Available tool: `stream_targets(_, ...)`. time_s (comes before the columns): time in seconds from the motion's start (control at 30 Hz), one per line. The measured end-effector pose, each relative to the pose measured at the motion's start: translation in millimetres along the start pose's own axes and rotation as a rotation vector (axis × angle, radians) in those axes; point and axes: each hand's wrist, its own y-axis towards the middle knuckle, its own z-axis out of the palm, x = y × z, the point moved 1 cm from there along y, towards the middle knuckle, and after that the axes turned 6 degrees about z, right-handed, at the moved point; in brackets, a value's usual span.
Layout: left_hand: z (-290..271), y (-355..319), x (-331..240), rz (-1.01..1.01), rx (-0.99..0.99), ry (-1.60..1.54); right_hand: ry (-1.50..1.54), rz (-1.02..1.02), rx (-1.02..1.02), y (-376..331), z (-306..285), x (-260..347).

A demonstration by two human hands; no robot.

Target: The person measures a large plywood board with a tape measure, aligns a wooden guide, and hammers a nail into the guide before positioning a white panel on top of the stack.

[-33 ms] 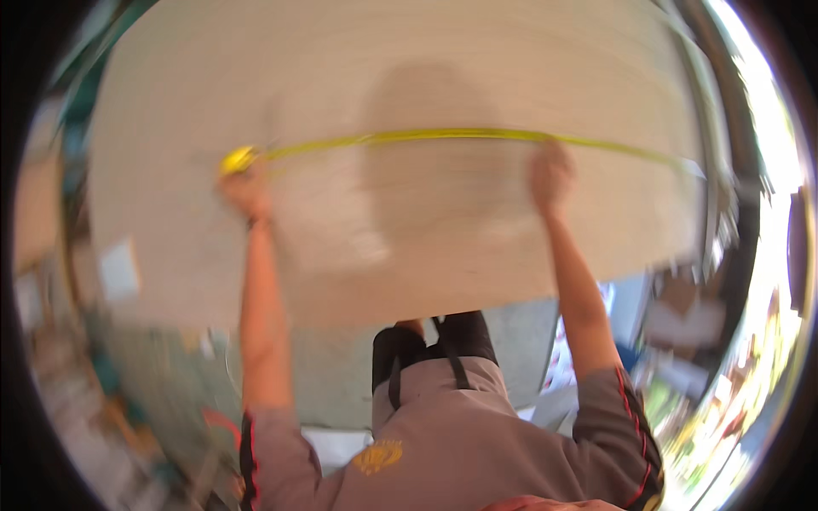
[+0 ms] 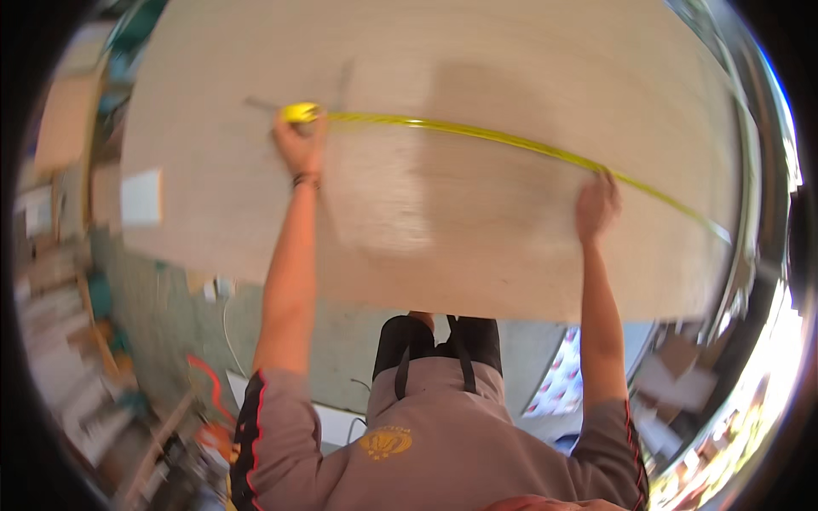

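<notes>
Gripping the yellow tape measure case point(image 2: 300, 111), the left hand point(image 2: 300, 145) has its fingers closed around it and presses it against a large pale wooden board point(image 2: 443, 230), toward the board's left part. From the case, the yellow tape blade point(image 2: 477, 134) runs rightward across the board and slopes down toward its right edge. The right hand point(image 2: 595, 207) lies on the board just under the blade, fingertips touching the tape and pinning it to the wood; the hand looks mostly flat, and whether any finger curls over the blade cannot be told through the blur. A dark band point(image 2: 305, 179) circles the left wrist. Both forearms reach up from the lower edge, out of the sleeves of a grey shirt point(image 2: 443, 460) with red and black trim. A small white rectangle point(image 2: 141, 197) sits near the board's left edge. Below the board lies a greenish-grey floor point(image 2: 170, 315), with an orange cord point(image 2: 207, 379) curling at lower left among blurred clutter.
</notes>
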Motion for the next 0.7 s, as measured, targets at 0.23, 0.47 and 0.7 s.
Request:
stream_targets(0.23,10.0,0.3,-69.2,-0.078,0.074,0.181,0.024,0.090,0.094,0.9,-17.2,21.8)
stream_targets(0.47,8.4,3.5,-75.0,-0.076,0.107,0.083,0.033,0.089,0.070,-1.2,-12.4,13.3)
stream_targets(0.7,5.1,4.8,-73.3,-0.099,0.093,0.107,0.025,0.072,0.054,-1.5,-11.0,18.6)
